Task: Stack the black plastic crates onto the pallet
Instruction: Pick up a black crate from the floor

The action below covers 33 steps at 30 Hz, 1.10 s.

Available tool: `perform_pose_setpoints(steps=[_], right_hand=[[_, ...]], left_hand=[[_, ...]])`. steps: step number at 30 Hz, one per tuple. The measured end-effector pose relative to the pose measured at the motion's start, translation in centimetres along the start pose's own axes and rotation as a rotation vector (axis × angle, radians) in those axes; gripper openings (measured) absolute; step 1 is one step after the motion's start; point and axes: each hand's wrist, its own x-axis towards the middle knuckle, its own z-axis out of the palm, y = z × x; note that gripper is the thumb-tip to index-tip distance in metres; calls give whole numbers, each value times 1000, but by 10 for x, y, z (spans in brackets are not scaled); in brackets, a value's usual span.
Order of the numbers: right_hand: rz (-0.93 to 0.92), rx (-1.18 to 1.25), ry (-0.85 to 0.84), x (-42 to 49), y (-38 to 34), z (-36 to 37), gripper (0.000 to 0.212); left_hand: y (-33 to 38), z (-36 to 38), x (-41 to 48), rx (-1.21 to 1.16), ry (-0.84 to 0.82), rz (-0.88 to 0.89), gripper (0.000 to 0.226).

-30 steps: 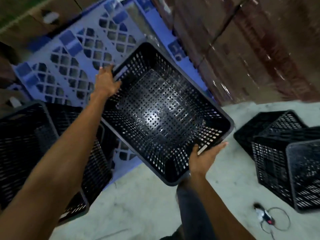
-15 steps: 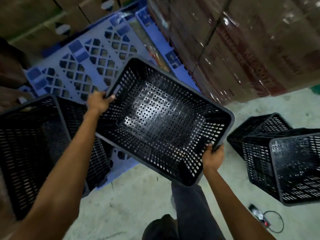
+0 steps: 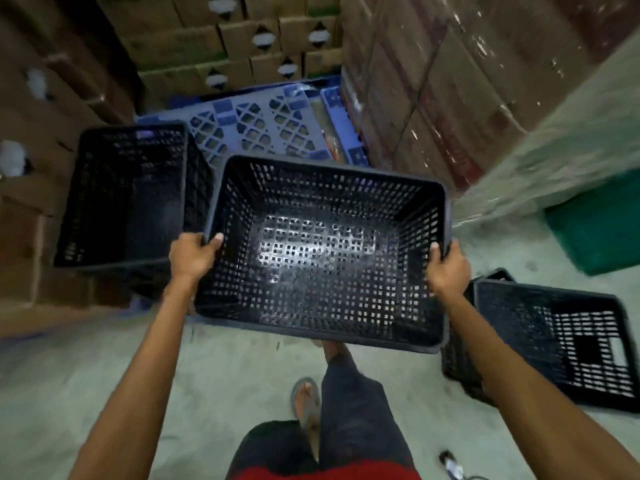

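I hold an empty black plastic crate (image 3: 322, 251) level in front of me, above the floor near the pallet's front edge. My left hand (image 3: 192, 254) grips its left rim and my right hand (image 3: 446, 268) grips its right rim. The blue plastic pallet (image 3: 263, 129) lies just beyond the held crate. Another black crate (image 3: 128, 192) stands on the pallet's left side, on top of at least one more. More black crates (image 3: 561, 341) sit on the floor at my right.
Stacked cardboard boxes (image 3: 221, 46) line the back and left. A shrink-wrapped stack of cartons (image 3: 450, 74) rises at the right of the pallet. A green bin (image 3: 599, 226) sits at the far right. My sandalled foot (image 3: 306, 400) is on the concrete floor.
The crate has turned from a diagonal tilt to square and level in front of me. My view has swung to face the pallet, and both hands shifted onto the crate's side rims.
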Motion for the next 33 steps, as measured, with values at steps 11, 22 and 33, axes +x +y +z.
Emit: perform_pose_setpoints(steps=[11, 22, 33], right_hand=[[-85, -220, -346, -68, 111, 1, 40], [-118, -408, -526, -37, 295, 181, 39], [-202, -310, -449, 60, 406, 379, 35]], left_hand=[[-113, 83, -205, -4, -71, -358, 44], [-233, 313, -233, 85, -176, -503, 43], [-297, 532, -131, 9, -104, -476, 38]])
